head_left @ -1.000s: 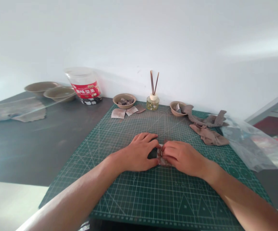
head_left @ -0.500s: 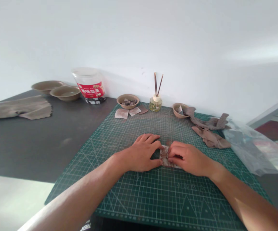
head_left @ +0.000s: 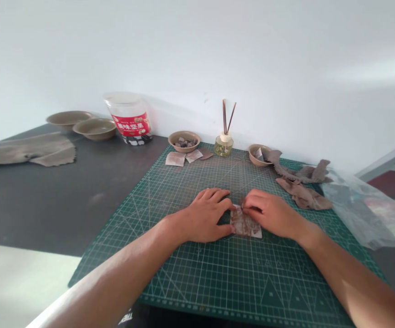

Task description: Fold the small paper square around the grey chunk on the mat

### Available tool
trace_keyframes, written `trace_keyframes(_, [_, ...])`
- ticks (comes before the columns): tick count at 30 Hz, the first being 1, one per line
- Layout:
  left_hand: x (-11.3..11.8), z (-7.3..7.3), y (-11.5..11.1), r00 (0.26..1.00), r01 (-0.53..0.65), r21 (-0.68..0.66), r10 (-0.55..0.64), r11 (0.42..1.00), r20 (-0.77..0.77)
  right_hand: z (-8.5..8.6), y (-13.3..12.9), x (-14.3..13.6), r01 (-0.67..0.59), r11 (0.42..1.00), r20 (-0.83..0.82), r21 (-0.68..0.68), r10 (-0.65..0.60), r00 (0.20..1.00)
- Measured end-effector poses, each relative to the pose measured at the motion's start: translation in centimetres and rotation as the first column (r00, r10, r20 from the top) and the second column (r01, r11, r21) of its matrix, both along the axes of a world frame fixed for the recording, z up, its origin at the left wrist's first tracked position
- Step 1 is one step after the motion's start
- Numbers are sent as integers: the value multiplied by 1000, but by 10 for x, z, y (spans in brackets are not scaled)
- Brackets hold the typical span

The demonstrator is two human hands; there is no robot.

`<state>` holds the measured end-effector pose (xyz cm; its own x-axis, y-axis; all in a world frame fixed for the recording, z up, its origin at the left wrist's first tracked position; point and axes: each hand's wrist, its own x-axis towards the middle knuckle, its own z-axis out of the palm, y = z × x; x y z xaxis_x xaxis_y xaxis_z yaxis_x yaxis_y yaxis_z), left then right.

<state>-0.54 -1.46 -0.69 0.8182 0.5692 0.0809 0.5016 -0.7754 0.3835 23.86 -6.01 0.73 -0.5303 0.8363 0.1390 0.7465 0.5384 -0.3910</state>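
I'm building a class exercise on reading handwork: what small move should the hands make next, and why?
Probably draw the right hand nearer the person across the brown-smeared sheet: that hand is at the far edge, the near part lies uncovered, and the left hand touches the left edge, seemingly steadying it.

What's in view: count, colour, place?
Wall: one, white, back.
Table: one, dark grey, under mat.
Cutting mat: one, green, on table.
Bowls: four, brown, two far left, two mat's back.
Chunks: several, greyish, in mat's left bowl.
Jar: one, clear with red label, left.
Stick bottle: one, yellow-green, between mat's bowls.
Flat pieces: three, pale to brown, before chunks.
Cloths: about three, grey-brown, left and right.
Plastic sheet: one, clear, right.
Smeared square: one, white and brown, between hands.
Left hand: one, on square's left edge.
Right hand: one, at square's far edge.
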Motion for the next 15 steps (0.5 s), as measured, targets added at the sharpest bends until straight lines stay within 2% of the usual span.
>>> trace_keyframes(2, [1, 1, 0, 1000, 3, 7, -3, 1000, 2, 0, -1, 3, -10, 1000, 7, -29, 10, 1000])
trace_keyframes(5, [1, 2, -1, 1000, 11, -3, -11, 1000, 0, 0, -3, 0, -117, 991, 1, -72, 118, 993])
trace_keyframes(7, [1, 2, -1, 1000, 8, -11, -8, 1000, -3, -1, -2, -1, -98, 995, 6, -35, 98, 995])
trace_keyframes(9, [1, 2, 0, 1000, 1, -9, -1, 1000, -2, 0, 1, 4, -16, 1000, 17, 0, 16, 1000])
trace_keyframes(11, [1, 2, 0, 1000, 3, -4, -3, 1000, -1, 3, 3, 11, 44, 999, 27, -23, -44, 999])
trace_keyframes(13, [0, 2, 0, 1000, 11, -4, -11, 1000, -2, 6, 0, 14, 30, 997, 29, -76, -28, 999])
trace_keyframes(15, [0, 2, 0, 1000, 18, -6, -18, 1000, -5, 6, -5, 12, -39, 993, 16, -114, 41, 999])
